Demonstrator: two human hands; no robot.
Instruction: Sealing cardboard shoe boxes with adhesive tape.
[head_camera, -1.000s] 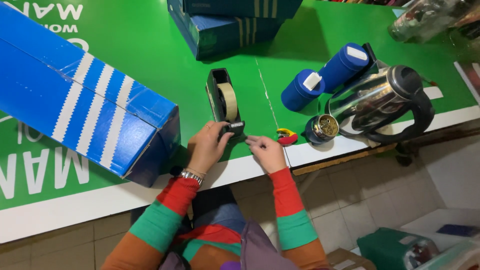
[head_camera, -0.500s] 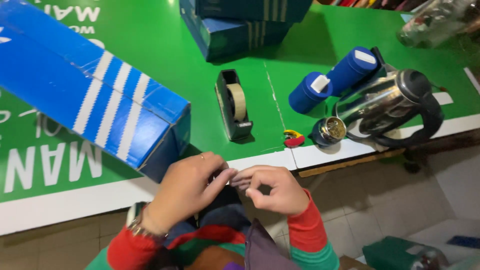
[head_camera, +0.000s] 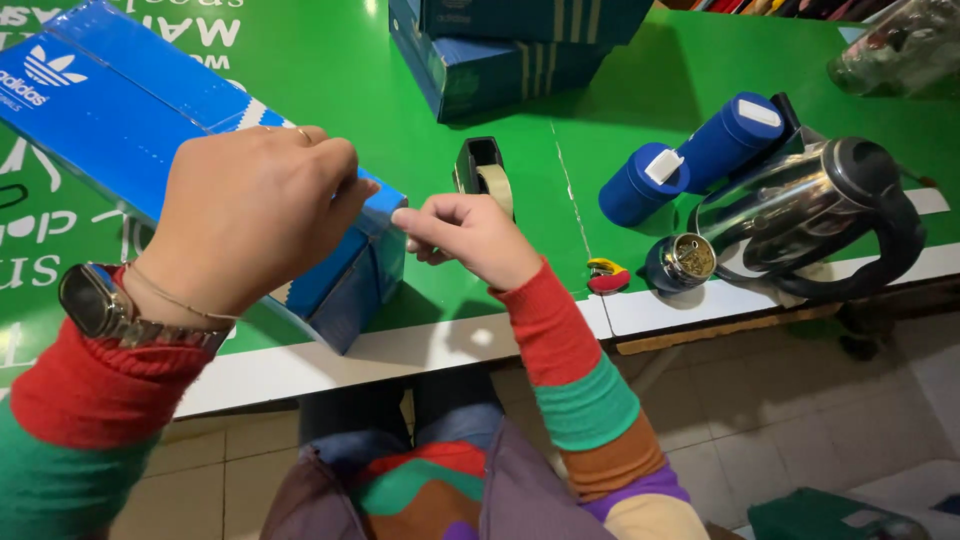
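Left hand (head_camera: 250, 215): fingers curled in a closed grip at the near top corner of the long blue cardboard shoe box with white stripes (head_camera: 200, 160). Right hand (head_camera: 470, 235): thumb and forefinger pinched together just beside that same corner. Whatever is pinched is too small or clear to make out; possibly a strip of tape, cannot confirm.

Change noted: half a second ago both hands sat low, off the near edge of the green surface (head_camera: 330, 80), fingertips together. A second ago they were at the tape dispenser. Now both are raised and meet at the box end. Judgement: a piece taken from the dispenser is being brought to the box corner, so the work has moved from fetching to applying.

Box: lies flat on the surface, long axis running from far left to near centre, near end pointing toward the person and close to the white front edge.

Outward: black tape dispenser with a beige roll (head_camera: 487, 180) just behind the right hand. Further right, two blue cylindrical containers (head_camera: 690, 160), a steel kettle on its side (head_camera: 800, 215), and a small open tin (head_camera: 685, 260). Dark blue boxes (head_camera: 500, 50) stacked at the far side.
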